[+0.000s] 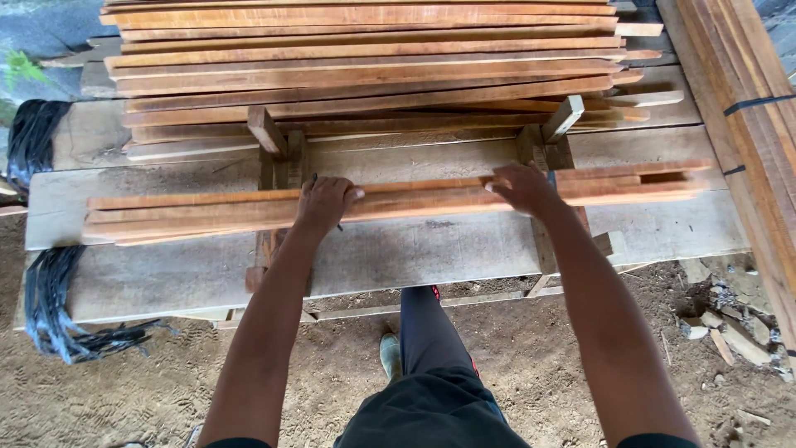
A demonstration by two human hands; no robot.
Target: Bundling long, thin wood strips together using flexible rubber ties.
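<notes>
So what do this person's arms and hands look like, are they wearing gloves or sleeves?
No gloves: the left hand and right hand are bare, with no rings or watch showing. Both forearms are bare too; only dark sleeve edges show at the bottom of the picture.

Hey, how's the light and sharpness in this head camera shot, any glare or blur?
Head view: soft, even daylight, no glare; left hand, right hand and slat bundle are sharp; the bench bows from wide-angle distortion.

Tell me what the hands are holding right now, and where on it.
Both hands rest on a bundle of wooden slats lying across the workbench: left hand left of its middle, right hand right of it. A closed grip cannot be told.
</notes>
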